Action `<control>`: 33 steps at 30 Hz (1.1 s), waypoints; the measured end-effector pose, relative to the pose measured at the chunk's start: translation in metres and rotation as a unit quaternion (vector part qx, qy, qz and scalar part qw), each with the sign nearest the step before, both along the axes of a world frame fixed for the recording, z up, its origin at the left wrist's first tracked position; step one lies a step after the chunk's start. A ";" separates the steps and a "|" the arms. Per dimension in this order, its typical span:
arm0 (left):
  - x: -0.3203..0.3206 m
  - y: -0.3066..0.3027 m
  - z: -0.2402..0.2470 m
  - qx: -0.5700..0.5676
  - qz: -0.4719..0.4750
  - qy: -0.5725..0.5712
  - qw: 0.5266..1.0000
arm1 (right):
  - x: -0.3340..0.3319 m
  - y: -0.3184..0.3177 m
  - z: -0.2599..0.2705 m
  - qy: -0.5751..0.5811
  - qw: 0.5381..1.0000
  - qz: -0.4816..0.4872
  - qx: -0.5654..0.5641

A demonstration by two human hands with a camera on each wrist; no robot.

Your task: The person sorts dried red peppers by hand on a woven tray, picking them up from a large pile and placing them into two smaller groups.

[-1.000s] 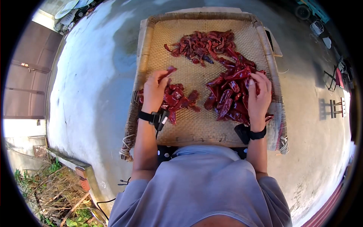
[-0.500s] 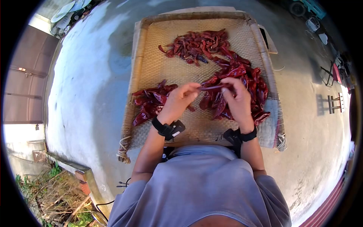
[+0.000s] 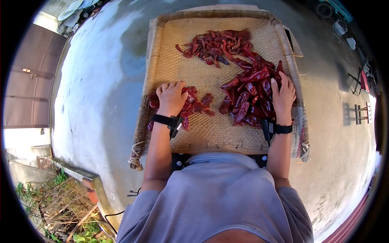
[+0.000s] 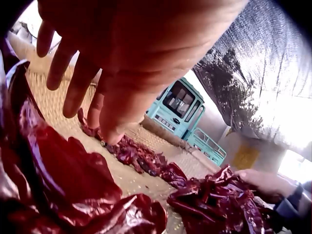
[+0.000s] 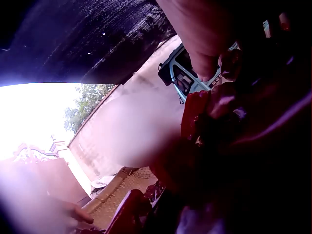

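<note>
In the head view, my left hand [image 3: 172, 98] is over the left pile of red chili peppers [image 3: 194, 104], palm down. The left wrist view shows its fingers [image 4: 78, 80] apart and fairly straight, with nothing between them. My right hand [image 3: 283, 95] is at the right edge of a bigger pile of glossy red chili peppers [image 3: 247, 97]. One chili pepper [image 3: 279, 67] stands up between its thumb and fingers. In the dark right wrist view, the thumb [image 5: 207, 68] meets a red pepper [image 5: 195, 109]; the other fingers are mostly hidden.
A rectangular woven tray [image 3: 166, 52] with a raised rim holds the piles. Thinner, shrivelled chili peppers [image 3: 219, 45] lie at its far side. A dark flat object [image 3: 288, 38] lies beyond the right rim. A low stool [image 3: 363, 113] stands on the concrete floor to the right.
Both hands met over the middle with a chili pepper half a second ago. Since then the left has returned to the left pile and let go, and the right has returned to the right pile.
</note>
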State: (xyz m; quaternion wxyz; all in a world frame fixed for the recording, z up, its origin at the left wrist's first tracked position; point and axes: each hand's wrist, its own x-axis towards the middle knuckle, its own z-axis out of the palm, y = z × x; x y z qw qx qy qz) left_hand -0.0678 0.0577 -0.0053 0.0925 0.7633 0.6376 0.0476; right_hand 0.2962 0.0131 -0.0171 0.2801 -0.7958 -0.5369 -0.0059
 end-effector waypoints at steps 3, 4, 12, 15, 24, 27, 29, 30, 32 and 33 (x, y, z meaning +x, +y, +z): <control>0.001 0.009 -0.023 -0.012 -0.020 0.063 0.998 | 0.002 0.003 0.002 -0.021 1.000 0.000 -0.015; -0.002 0.010 -0.029 0.010 -0.032 0.050 0.998 | 0.003 0.003 0.003 -0.026 0.999 0.003 -0.020; 0.002 0.009 0.006 0.023 -0.042 -0.076 0.996 | -0.025 -0.005 0.035 0.026 0.981 0.080 0.174; 0.005 0.004 0.013 0.037 -0.064 -0.168 0.983 | -0.054 -0.008 0.043 0.107 0.963 0.183 0.168; 0.045 -0.021 0.015 -0.141 -0.066 -0.420 0.894 | -0.123 -0.018 0.033 0.262 0.888 0.373 0.055; 0.057 -0.027 0.019 -0.147 -0.082 -0.439 0.883 | -0.122 -0.016 0.020 0.300 0.885 0.347 0.081; 0.062 -0.031 0.019 -0.205 -0.060 -0.503 0.838 | -0.118 -0.018 0.021 0.320 0.893 0.308 0.073; 0.064 -0.032 0.019 -0.233 -0.048 -0.532 0.813 | -0.118 -0.019 0.021 0.332 0.895 0.289 0.070; 0.065 -0.032 0.006 -0.208 -0.054 -0.499 0.840 | -0.110 -0.021 0.025 0.230 0.936 0.263 0.042; 0.066 -0.032 0.004 -0.195 -0.057 -0.482 0.852 | -0.105 -0.023 0.029 0.178 0.952 0.249 0.027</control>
